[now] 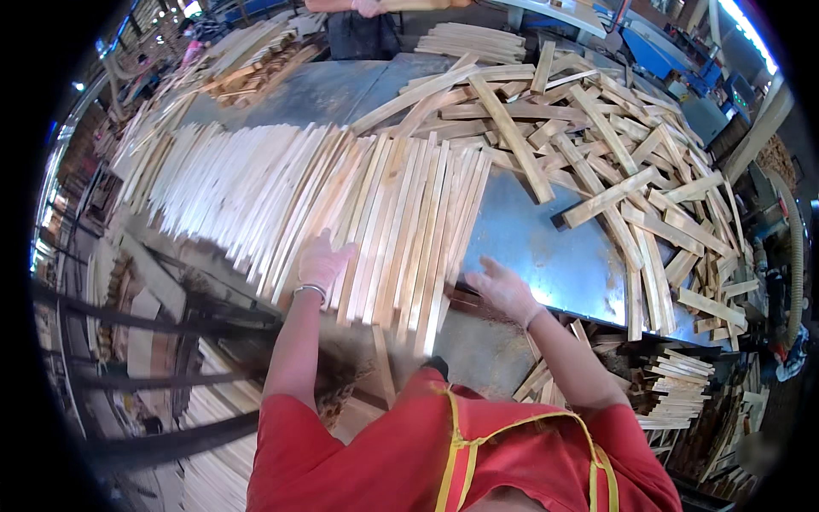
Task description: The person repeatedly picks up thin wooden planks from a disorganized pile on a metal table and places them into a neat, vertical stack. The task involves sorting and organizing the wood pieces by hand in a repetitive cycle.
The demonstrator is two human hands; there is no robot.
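Observation:
A long row of narrow wooden slats [375,230] lies side by side across the metal table [546,247], their near ends jutting over its front edge. My left hand [324,263] rests on the slats near those ends, open, with the thumb apart. It looks thinly gloved, and a metal band circles the wrist. Over the table's front edge, just right of the row's last slats, is my right hand [505,292]. Its fingers are spread and I see nothing held in it.
A loose heap of wooden pieces [631,162] covers the table's right side. Stacked slats [678,388] stand below at right. Dark metal bars [162,320] run at my left. Across the table is another person's hand [368,8] at a piece of wood.

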